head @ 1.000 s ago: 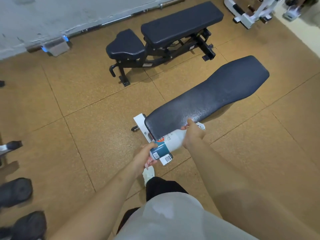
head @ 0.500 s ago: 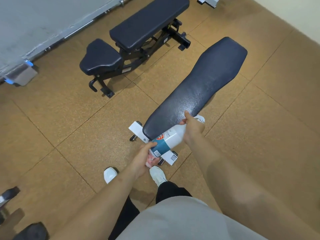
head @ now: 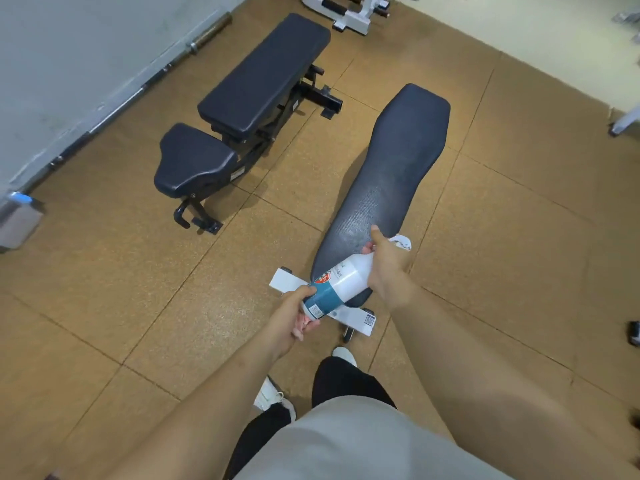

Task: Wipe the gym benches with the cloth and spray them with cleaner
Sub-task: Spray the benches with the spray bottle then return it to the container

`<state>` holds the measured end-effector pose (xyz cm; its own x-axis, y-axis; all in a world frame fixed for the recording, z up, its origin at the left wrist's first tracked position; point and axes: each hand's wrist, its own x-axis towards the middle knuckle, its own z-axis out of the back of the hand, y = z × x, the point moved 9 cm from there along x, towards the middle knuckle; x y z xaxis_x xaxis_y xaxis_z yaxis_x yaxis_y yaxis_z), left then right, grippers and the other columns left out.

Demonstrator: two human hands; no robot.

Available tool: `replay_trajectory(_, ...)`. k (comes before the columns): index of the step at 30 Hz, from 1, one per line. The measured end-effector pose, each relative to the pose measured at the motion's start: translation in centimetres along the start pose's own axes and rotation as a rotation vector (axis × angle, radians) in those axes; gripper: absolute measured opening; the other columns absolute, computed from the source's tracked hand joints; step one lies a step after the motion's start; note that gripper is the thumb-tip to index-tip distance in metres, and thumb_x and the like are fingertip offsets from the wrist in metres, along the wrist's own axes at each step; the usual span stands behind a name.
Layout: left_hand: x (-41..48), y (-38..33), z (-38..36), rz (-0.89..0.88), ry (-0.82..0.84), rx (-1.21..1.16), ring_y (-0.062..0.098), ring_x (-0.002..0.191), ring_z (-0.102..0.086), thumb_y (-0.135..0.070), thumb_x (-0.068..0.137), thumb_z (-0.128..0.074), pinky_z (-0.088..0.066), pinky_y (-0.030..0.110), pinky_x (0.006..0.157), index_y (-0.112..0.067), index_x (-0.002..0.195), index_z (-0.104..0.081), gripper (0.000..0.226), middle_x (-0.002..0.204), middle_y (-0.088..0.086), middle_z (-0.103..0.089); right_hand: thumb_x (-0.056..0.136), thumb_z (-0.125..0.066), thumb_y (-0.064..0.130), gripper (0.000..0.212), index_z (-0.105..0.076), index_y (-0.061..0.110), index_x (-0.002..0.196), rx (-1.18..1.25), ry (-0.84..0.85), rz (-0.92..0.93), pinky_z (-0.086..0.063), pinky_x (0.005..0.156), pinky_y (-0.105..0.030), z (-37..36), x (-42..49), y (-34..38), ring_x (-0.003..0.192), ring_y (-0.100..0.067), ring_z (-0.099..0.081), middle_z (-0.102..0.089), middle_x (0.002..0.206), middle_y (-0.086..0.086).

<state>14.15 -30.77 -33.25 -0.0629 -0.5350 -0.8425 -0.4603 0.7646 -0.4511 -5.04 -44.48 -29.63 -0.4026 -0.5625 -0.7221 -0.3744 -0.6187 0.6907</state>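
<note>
A white spray bottle (head: pixel 341 280) with a teal label lies tilted over the near end of a long dark flat bench (head: pixel 391 174). My right hand (head: pixel 386 265) grips its neck and spray head, thumb pointing up over the pad. My left hand (head: pixel 294 318) holds the bottle's base, and a bit of pink cloth (head: pixel 304 322) shows under its fingers. The pad's near half looks speckled with droplets. A second bench (head: pixel 249 98), black with a separate seat pad, stands to the left.
The flat bench's white foot bar (head: pixel 360 318) lies just ahead of my shoes. A barbell (head: pixel 145 84) runs along the grey wall at the left. A white machine frame (head: pixel 349 12) stands at the top. Brown tiled floor surrounds both benches.
The view has swung, so both benches now appear more upright in frame. Both hands keep the same hold on the bottle over the bench's near end.
</note>
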Motion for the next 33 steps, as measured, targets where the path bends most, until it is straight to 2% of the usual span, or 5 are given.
replay_trajectory(12, -0.6, -8.0, 13.6, -0.012, -0.124, -0.166, 0.019, 0.064, -0.071, -0.03, 0.097, -0.061, -0.06, 0.025, 0.057, -0.009, 0.114, -0.063, 0.027, 0.079, 0.01, -0.074, 0.085, -0.079, 0.003, 0.028, -0.057, 0.016, 0.098, -0.123, 0.283, 0.131, -0.054, 0.055, -0.025, -20.6, -6.4, -3.3, 0.05, -0.011, -0.06, -0.063, 0.086, -0.004)
replay_trajectory(17, 0.8, -14.2, 20.2, -0.066, -0.216, -0.235, 0.022, 0.084, -0.069, -0.026, 0.097, -0.056, -0.061, 0.031, 0.071, -0.006, 0.121, -0.059, 0.032, 0.104, 0.015, -0.07, 0.082, -0.084, 0.024, 0.026, -0.06, 0.014, 0.078, -0.311, 0.313, 0.128, -0.059, 0.066, -0.031, -32.6, -7.1, -5.4, 0.054, -0.015, -0.065, -0.071, 0.073, -0.008)
replay_trajectory(22, 1.8, -21.4, 25.2, -0.076, -0.272, -0.187, 0.02, 0.08, -0.07, -0.026, 0.097, -0.054, -0.059, 0.032, 0.074, -0.01, 0.119, -0.061, 0.029, 0.098, 0.011, -0.075, 0.081, -0.083, 0.032, 0.031, -0.064, 0.011, 0.094, -0.339, 0.33, 0.051, -0.054, 0.064, -0.024, -41.0, -6.6, -6.7, 0.052, -0.006, -0.066, -0.077, 0.084, -0.01)
replay_trajectory(28, 2.6, -26.9, 29.4, -0.069, -0.313, -0.28, 0.02, 0.062, -0.064, -0.026, 0.098, -0.053, -0.052, 0.023, 0.044, -0.006, 0.126, -0.057, 0.035, 0.091, 0.015, -0.068, 0.084, -0.082, 0.024, 0.021, -0.065, 0.016, 0.093, -0.355, 0.422, 0.003, -0.055, 0.06, -0.025, -49.6, -7.7, -7.0, 0.057, -0.011, -0.069, -0.075, 0.085, -0.005)
replay_trajectory(33, 3.5, -29.8, 33.4, -0.057, -0.33, -0.346, 0.021, 0.067, -0.067, -0.025, 0.097, -0.055, -0.056, 0.022, 0.047, -0.007, 0.123, -0.058, 0.032, 0.089, 0.014, -0.07, 0.086, -0.08, 0.031, 0.025, -0.065, 0.012, 0.083, -0.433, 0.38, -0.053, -0.054, 0.062, -0.027, -55.2, -8.3, -8.7, 0.057, -0.012, -0.067, -0.073, 0.074, -0.004)
